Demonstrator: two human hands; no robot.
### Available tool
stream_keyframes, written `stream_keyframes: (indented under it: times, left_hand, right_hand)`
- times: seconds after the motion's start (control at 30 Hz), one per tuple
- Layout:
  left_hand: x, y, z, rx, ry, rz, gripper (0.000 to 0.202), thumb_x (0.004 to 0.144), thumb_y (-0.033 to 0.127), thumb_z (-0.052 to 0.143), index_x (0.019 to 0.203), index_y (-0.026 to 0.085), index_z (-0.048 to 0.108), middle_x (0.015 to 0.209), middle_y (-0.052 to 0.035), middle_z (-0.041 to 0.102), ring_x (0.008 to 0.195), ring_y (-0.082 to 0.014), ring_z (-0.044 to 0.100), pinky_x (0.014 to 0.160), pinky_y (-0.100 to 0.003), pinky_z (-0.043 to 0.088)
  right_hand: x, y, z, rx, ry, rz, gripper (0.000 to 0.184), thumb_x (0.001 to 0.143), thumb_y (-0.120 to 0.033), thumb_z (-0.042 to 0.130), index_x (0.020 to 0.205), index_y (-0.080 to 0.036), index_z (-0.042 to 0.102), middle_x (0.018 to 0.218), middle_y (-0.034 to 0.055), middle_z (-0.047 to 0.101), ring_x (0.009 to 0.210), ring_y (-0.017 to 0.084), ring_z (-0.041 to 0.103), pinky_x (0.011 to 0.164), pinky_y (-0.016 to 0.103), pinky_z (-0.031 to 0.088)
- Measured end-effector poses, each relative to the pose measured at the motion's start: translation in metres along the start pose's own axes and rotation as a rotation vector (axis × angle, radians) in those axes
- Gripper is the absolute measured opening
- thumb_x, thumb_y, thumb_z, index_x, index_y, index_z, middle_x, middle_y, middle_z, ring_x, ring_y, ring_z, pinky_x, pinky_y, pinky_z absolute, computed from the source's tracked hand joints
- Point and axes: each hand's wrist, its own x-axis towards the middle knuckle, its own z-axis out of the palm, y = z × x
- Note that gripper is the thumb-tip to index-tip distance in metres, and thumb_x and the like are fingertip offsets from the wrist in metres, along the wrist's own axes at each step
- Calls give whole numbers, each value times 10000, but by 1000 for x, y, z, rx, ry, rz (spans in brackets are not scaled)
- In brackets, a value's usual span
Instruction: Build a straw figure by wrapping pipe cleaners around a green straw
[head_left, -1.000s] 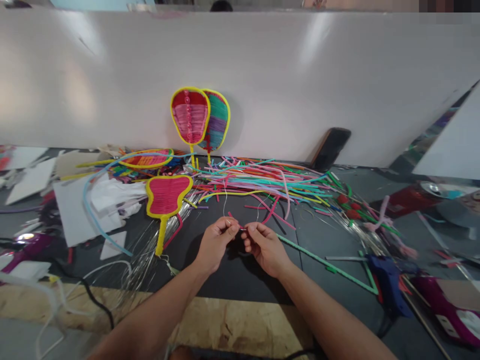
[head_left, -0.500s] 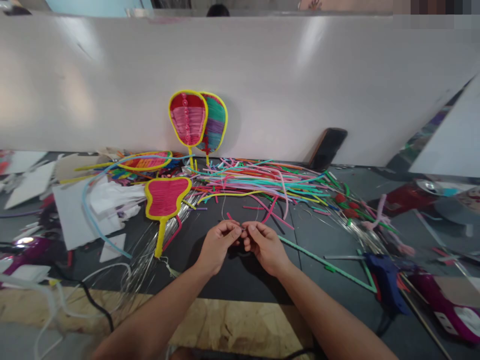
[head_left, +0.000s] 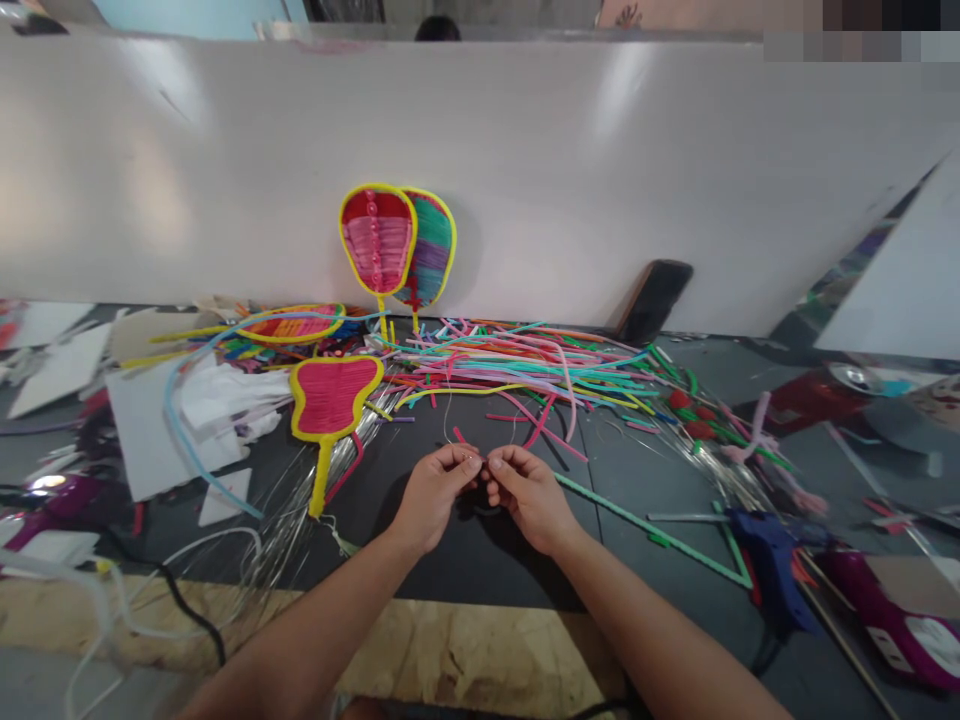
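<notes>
My left hand (head_left: 444,490) and my right hand (head_left: 529,490) meet over the dark tabletop, thumbs and forefingers pinched almost tip to tip. Between them they grip a thin pale wire (head_left: 448,412), whose fine strands rise from both hands toward the pile behind. The spot where the fingertips meet is too small to make out. Left of my hands lies a pink fan with a yellow fuzzy rim and handle (head_left: 335,395). Beyond them spreads a heap of coloured pipe cleaners (head_left: 510,362). A green twisted pipe cleaner (head_left: 637,520) starts beside my right hand.
Two yellow-rimmed fans, one pink (head_left: 376,240) and one teal and purple (head_left: 433,245), lean on the white partition (head_left: 525,150). A phone (head_left: 655,300) leans there too. At right are a blue glue gun (head_left: 772,560), a red can (head_left: 821,395) and a purple device (head_left: 892,610).
The fingertips shift very slightly while both hands keep their pinch on the wire. The view tilts a little; the things on the table stay put.
</notes>
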Motion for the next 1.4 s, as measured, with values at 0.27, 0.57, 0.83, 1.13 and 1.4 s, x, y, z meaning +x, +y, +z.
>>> stream_keyframes:
  times: [0.27,0.57,0.83,1.13,1.4]
  left_hand:
    - [1,-2,-3,-6,-12,-22,165,648,268,750,674,128,668,814,-32,614,671,-108,562,664,-237,453]
    - [1,-1,-4,-12,-27,-22,169,676,245,746,786,135,681,794,-31,639,698,-108,587,671,-217,462]
    - [7,35,-19,-411,-33,-28,116,816,210,604,902,136,625,862,-57,659,778,-160,652,766,-343,551]
    - [8,37,-27,-472,-118,-132,56,824,126,572,771,130,588,885,-32,634,723,-128,647,645,-306,593]
    - [8,34,-24,-414,-91,-150,50,802,127,606,757,134,585,930,-19,619,719,-113,627,625,-292,592]
  right_hand:
    - [2,2,-1,7,-8,-17,254,659,-339,770,741,-163,607,634,-30,623,478,47,525,449,148,442]
    - [2,1,-4,-6,-7,-27,271,681,-376,749,724,-169,581,610,-36,608,482,51,522,464,155,438]
    - [-3,1,-3,-91,-46,7,272,689,-382,744,710,-165,579,645,-14,635,481,53,524,462,166,435]
    - [-5,0,-3,-131,-124,21,239,712,-382,724,758,-171,621,710,1,661,541,73,571,527,202,474]
    - [0,-12,-9,33,45,-101,324,706,-434,717,915,-192,664,770,28,698,663,112,625,635,239,499]
